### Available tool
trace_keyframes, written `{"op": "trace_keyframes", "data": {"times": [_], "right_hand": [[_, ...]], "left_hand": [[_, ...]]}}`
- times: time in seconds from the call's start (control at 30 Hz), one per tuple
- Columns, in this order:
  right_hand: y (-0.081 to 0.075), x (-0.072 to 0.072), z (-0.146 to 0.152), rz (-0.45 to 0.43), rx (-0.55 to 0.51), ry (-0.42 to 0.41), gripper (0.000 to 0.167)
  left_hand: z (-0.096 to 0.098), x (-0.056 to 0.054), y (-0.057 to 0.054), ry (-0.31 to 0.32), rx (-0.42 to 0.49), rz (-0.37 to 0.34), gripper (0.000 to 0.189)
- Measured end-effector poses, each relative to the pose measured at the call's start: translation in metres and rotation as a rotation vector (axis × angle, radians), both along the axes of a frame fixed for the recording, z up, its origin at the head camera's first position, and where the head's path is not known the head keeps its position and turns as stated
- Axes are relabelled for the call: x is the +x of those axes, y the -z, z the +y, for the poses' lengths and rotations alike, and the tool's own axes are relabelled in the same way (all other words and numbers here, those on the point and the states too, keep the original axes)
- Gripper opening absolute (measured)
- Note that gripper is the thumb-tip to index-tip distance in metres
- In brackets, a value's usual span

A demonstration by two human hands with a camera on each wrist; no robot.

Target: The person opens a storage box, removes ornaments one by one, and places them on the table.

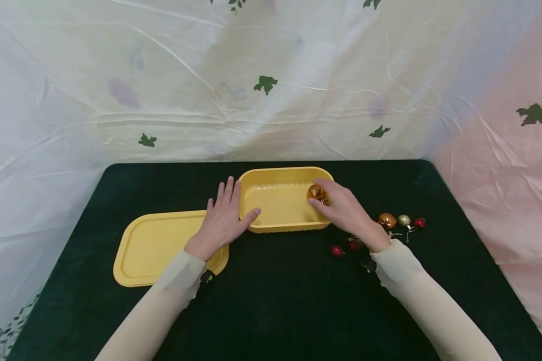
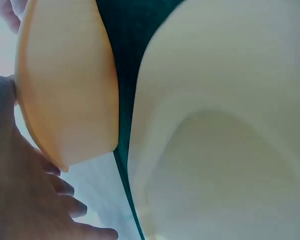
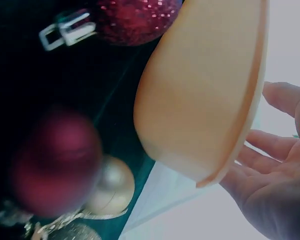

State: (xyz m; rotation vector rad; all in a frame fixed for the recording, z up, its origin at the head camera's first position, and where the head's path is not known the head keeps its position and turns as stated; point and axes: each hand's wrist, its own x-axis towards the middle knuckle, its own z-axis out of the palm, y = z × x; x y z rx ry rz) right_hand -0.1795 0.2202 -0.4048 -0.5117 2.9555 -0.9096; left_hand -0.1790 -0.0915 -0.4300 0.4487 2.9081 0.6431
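Note:
A yellow box without its lid stands near the back of the table. My right hand reaches over its right end, thumb and fingers around a shiny gold Christmas ball inside the box. In the right wrist view that ball is hidden behind the box wall. At the box's left end rests my left hand, its fingers straight and spread, its thumb over the rim. The matching yellow lid lies flat on the table, partly under my left forearm.
Right of the box lie a copper-gold ball, a small pale gold ball and a red ball. Nearer me are a red ball and a glittery red one, close to the right wrist. A patterned cloth hangs behind the table.

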Motion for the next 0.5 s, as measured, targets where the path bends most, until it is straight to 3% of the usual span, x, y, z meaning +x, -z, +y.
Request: {"op": "trace_keyframes", "data": {"times": [0.17, 0.5], "right_hand": [[0.003, -0.009, -0.009, 0.004, 0.074, -0.015, 0.060], [0.005, -0.021, -0.019, -0.084, 0.120, 0.038, 0.064]], "left_hand": [[-0.001, -0.001, 0.002, 0.013, 0.008, -0.031, 0.102], [0.000, -0.001, 0.001, 0.013, 0.002, -0.057, 0.102]]}}
